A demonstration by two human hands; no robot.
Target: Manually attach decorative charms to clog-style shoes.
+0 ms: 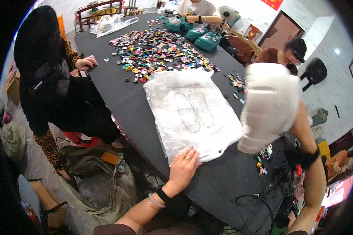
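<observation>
White bag [192, 105]: flat mid-table, shoe-sole outlines facing up.
Left hand [183, 169]: fingers loosely extended – resting on the bag's near edge.
Right hand [302, 122]: raised at right behind a blurred white bundle [268, 105] – fingers hidden, grip impossible to tell.
Dark table [219, 186]: heaped small colourful pieces [157, 51] beyond the bag.
Room: pale wall [327, 98] at right, person in black [39, 78] at left.

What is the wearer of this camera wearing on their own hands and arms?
The left hand has a gold-coloured ring. Its wrist has a flat black band, a smooth pale round bangle and thin gold-coloured bracelets. The right wrist has a wide black band, blurred in this view. Dark sleeves show at the lower edge, leaving both forearms bare.
</observation>
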